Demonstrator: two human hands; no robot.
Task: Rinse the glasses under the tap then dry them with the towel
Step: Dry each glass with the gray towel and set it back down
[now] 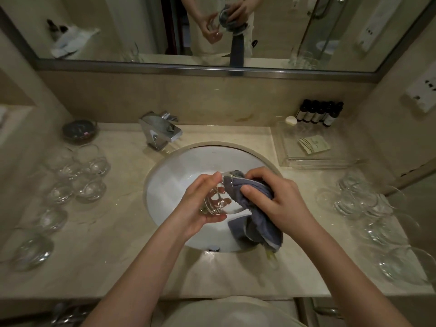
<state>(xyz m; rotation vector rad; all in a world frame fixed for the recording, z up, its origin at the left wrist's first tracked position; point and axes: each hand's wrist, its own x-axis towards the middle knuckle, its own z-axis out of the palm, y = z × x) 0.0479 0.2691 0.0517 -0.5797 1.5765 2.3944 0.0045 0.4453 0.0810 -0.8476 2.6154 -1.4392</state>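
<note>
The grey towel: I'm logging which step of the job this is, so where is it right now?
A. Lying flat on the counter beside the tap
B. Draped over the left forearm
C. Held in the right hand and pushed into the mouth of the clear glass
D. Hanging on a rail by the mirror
C: the right hand grips the grey towel, stuffing it into the clear glass that the left hand holds over the white sink.

Dim, warm, yellowish light all round; corners fall off dark. The white sink [169, 175] is the brightest patch. Soft glints on the tap [162, 132]. Wide-angle bend curves the mirror [118, 31] frame; edges smear soft.
</note>
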